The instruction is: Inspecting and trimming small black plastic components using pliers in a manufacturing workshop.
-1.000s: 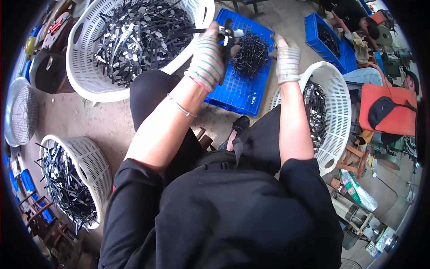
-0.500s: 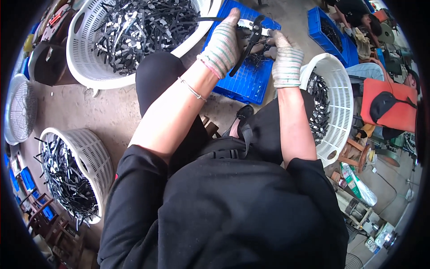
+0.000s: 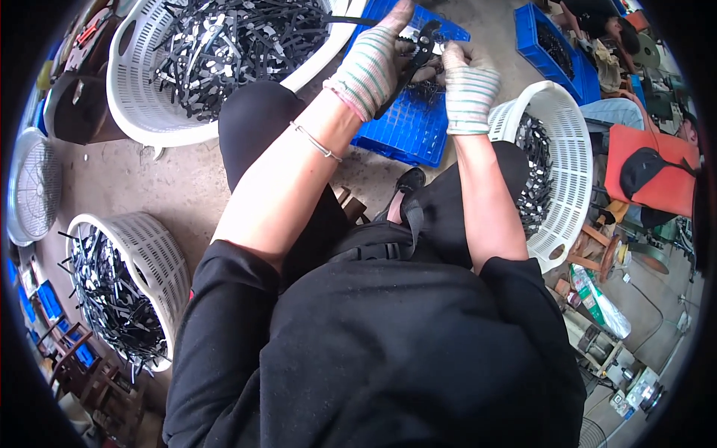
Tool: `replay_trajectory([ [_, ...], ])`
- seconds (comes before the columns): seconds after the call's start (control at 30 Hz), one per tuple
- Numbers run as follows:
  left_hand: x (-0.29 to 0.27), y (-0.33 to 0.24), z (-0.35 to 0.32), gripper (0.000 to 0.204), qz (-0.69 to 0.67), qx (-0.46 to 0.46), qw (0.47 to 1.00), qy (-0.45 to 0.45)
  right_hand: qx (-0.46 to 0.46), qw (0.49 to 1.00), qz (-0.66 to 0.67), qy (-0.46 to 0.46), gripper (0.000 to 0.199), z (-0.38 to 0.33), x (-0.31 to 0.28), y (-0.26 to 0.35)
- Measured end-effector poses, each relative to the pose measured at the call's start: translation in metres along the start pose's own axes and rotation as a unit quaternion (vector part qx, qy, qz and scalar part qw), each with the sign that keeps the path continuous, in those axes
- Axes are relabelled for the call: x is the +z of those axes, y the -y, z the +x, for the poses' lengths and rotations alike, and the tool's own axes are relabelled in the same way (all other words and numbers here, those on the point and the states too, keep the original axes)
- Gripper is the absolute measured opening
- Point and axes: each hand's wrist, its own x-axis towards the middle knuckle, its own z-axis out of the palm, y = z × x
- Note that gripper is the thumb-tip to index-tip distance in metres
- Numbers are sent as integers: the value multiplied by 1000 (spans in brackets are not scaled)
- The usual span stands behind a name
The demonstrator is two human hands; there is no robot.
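Observation:
Both my hands wear white knitted gloves with green stripes and darkened fingertips. My left hand (image 3: 372, 66) is closed round a black plier-like tool (image 3: 426, 43) with a round pivot and a silvery part. One black arm of it sticks out to the left of the hand; another runs down beneath the palm. At the tool's head, my right hand (image 3: 472, 82) has its fingers curled in, thumb up; what they pinch is hidden. Below the hands lies a blue plastic crate (image 3: 411, 131), with small dark pieces on it.
Large white baskets of black and silver parts stand at upper left (image 3: 131, 97), lower left (image 3: 160, 250) and right (image 3: 571, 149). Another blue crate (image 3: 526, 45) sits at upper right, near a person. An orange-red chair (image 3: 650, 168) carries a black cap. A round fan guard (image 3: 36, 187) is far left.
My right hand has shifted slightly left and up, closer to the left hand, and its fingers have closed in at the tool's head. The left hand has moved slightly up with the tool.

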Motion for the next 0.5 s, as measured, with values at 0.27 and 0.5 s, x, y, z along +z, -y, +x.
replay_trajectory([
  [0.27,-3,6,7,68,48,42,998,8,-33,996,-86,10,19,-2,-1,-5],
  [0.5,-4,1,5,33,-29,-73,997,-26,-95,979,-180,2,17,1,5,-13],
])
